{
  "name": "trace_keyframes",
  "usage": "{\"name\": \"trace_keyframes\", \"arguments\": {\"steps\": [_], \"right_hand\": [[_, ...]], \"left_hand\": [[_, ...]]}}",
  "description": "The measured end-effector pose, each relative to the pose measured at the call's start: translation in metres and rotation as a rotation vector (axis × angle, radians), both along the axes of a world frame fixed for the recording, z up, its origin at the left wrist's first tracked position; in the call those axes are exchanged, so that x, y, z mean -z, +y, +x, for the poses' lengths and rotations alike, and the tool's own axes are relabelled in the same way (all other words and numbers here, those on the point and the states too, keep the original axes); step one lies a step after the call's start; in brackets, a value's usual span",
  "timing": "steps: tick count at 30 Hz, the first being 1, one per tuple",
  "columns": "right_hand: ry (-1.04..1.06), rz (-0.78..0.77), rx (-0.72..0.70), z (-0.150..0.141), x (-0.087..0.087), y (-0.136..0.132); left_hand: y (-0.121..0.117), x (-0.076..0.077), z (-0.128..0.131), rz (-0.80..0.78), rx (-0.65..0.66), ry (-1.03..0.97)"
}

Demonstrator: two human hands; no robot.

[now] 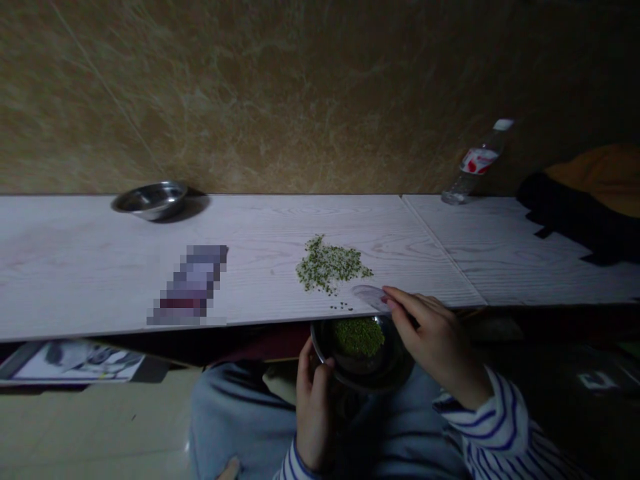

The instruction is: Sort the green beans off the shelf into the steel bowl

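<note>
Loose green grains (333, 263) lie on the surface (260, 293) near its front edge; they look light, hard and prone to roll, easier gathered than pinched. The right hand (440, 340) pinches a clear, probably slick scraper (367, 295) by its end, at that edge. Below it, the left hand's curled fingers grip the near-left rim of a metal bowl (360, 365), likely stiff, holding more grains.

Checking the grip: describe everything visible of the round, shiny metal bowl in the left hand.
The round, shiny, metal-looking bowl faces up just below the edge of the pale wood-grain table, which hides its far rim. Small green grains lie inside. The bare left hand grips its left rim, thumb over the edge; the underside is hidden.
</note>
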State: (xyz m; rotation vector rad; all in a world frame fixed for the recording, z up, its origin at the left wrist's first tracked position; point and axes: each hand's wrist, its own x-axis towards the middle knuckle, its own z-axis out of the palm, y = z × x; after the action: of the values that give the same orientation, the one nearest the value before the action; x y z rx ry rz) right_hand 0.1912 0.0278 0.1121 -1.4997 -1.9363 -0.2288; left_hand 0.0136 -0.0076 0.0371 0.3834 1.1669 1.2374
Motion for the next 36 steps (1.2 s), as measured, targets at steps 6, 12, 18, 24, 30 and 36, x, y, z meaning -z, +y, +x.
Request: {"name": "trace_keyframes", "arguments": {"steps": [6, 12, 18, 24, 30, 36], "right_hand": [[0.037, -0.016, 0.134, 0.028, 0.007, -0.003], [0.085, -0.008, 0.049, 0.002, 0.009, -0.003], [0.096, -0.042, 0.004, -0.011, 0.006, 0.005], [0.117, -0.086, -0.021, -0.012, 0.006, 0.015], [0.149, -0.118, -0.057, -0.016, 0.002, 0.016], [0.173, -0.127, -0.038, -0.01, 0.003, 0.022]], "left_hand": [[0.0, 0.005, 0.001, 0.01, -0.02, 0.021], [-0.001, 0.005, -0.001, 0.009, -0.03, -0.021], [-0.001, 0.005, -0.008, 0.021, -0.028, 0.006], [0.002, 0.001, -0.011, 0.009, -0.047, -0.001], [0.002, 0.004, -0.013, 0.016, -0.052, 0.007], [0.003, 0.01, -0.016, 0.028, -0.06, 0.035]]}}
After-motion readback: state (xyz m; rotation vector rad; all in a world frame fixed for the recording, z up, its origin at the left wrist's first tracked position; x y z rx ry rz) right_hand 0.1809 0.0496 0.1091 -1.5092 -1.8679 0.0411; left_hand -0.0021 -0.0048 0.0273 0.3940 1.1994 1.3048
